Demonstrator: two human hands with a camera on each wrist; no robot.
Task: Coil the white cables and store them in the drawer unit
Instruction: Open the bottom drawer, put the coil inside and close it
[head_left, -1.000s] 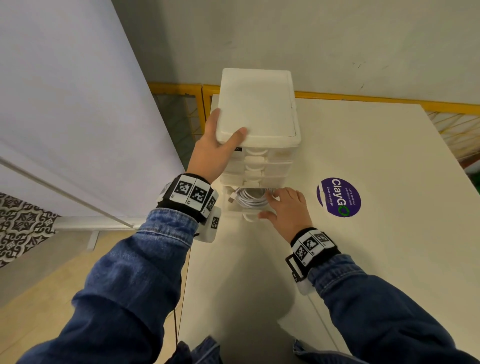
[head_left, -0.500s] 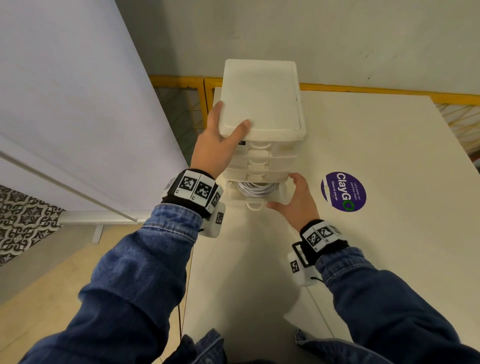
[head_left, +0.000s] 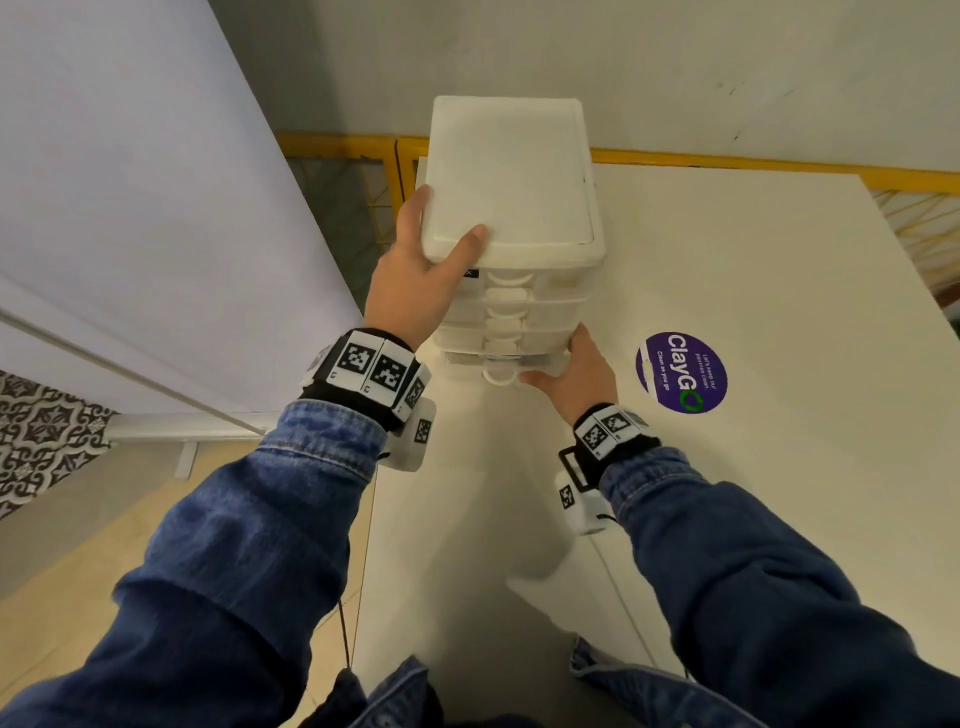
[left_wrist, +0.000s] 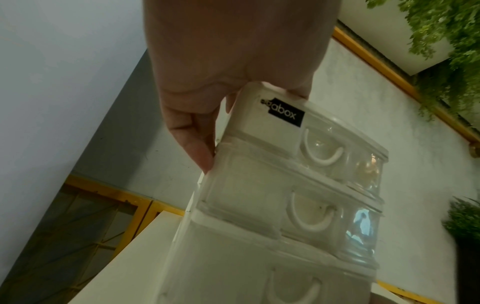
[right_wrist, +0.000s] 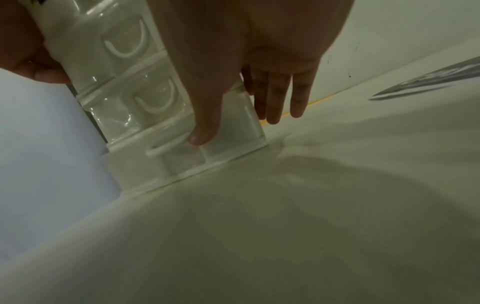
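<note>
Drawer unit (head_left: 511, 208) on table (head_left: 727, 519)

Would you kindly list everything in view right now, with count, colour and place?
drawer unit: one, white, four drawers, back left of the table
bottom drawer: one, clear front, nearly shut
table: one, white, centre
sticker: one, purple, round, on the table right of the unit
rail: yellow, behind the table
plants: green, on the wall in the left wrist view
left hand: grips the unit's top left corner
right hand: fingers straight, pressing the bottom drawer's front
sleeves: two, blue denim
</note>
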